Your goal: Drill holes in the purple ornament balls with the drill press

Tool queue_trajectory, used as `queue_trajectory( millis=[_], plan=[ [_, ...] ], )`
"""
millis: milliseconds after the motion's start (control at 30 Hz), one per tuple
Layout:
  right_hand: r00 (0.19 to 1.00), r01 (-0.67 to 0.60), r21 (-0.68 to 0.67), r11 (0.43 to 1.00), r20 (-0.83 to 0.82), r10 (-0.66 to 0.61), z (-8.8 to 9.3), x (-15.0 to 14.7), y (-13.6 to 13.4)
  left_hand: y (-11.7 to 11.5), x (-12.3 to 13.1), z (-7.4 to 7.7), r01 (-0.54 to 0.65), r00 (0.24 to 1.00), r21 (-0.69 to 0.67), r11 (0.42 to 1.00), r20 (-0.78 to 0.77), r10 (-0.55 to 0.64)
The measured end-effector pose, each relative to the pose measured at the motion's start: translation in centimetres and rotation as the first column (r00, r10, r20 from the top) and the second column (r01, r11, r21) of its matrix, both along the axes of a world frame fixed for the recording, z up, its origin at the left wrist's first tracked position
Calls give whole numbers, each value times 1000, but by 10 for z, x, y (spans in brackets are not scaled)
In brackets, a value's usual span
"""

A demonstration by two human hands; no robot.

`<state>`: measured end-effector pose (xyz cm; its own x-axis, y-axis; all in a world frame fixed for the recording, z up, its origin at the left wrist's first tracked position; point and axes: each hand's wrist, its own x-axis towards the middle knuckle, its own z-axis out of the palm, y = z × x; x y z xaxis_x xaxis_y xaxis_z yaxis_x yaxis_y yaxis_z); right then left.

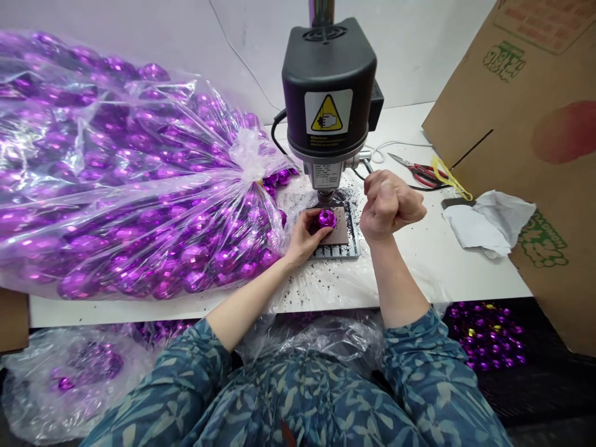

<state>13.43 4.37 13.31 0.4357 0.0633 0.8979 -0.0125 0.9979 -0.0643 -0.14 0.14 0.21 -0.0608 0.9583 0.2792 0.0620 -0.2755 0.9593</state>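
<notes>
A shiny purple faceted ball (327, 218) sits on a small brown board (341, 233) on the base of a drill press (329, 87). My left hand (305, 234) pinches the ball from the left with thumb and fingers. Right above the ball is the drill chuck (325, 197); the tip of the bit is hard to make out. To the right of the press, my right hand (391, 202) is closed in a fist around the end of the feed lever (367, 165), most of which the fingers hide. Dark shavings lie around the slotted metal base (352, 248).
A large clear bag of purple balls (139, 186) fills the table's left side. On the right are red-handled pliers (421, 174), crumpled white paper (488, 220) and a tall cardboard box (535, 124). More purple balls (487, 338) lie below the table edge at right.
</notes>
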Motion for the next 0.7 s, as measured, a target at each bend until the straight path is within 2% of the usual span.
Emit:
queue_trajectory(
  millis=[67, 133, 200, 267, 333, 367, 433, 467, 500, 533, 600, 633, 667, 700],
  plan=[
    [1000, 0, -17, 1000, -10, 0, 1, 0, 0, 1, 1, 1, 3, 1000, -2, 1000, -2, -3],
    [1000, -1, -98, 995, -23, -1, 12, 0, 1, 2, 2, 3, 9, 1000, -10, 1000, -14, -9],
    [1000, -3, -236, 972, -22, -2, 30, 0, 3, 1, 2, 9, -9, 999, -17, 1000, -40, 9],
    [1000, -7, -415, 910, 5, 10, 51, -1, 5, -7, 1, 20, -73, 993, -7, 997, -93, 72],
    [998, -49, -470, 881, 1, 56, 68, -2, 6, -24, -4, 34, -103, 980, 13, 995, -171, 104],
    [997, -77, -461, 884, -8, 82, 73, -3, 6, -36, -8, 42, -64, 974, 24, 998, -215, 68],
    [992, -119, -425, 897, -18, 123, 77, -3, 4, -67, -17, 55, 148, 933, 21, 989, -335, -132],
    [991, -124, -415, 901, -16, 129, 76, -3, 4, -85, -21, 59, 305, 863, -6, 952, -420, -279],
    [992, -117, -415, 902, -7, 126, 75, -3, 3, -103, -26, 62, 457, 746, -53, 888, -521, -415],
    [993, -103, -419, 902, 2, 114, 74, -3, 2, -120, -30, 63, 580, 591, -114, 806, -622, -514],
    [996, -66, -429, 901, 23, 84, 72, -2, 2, -147, -36, 61, 714, 296, -224, 664, -762, -576],
    [997, -40, -435, 899, 37, 62, 71, -2, 2, -154, -39, 59, 743, 220, -246, 622, -789, -574],
    [998, -9, -444, 896, 54, 36, 70, -1, 3, -156, -42, 57, 756, 214, -236, 610, -792, -571],
    [997, 26, -454, 891, 74, 8, 69, -1, 5, -151, -44, 56, 753, 268, -202, 626, -775, -572]
  ],
)
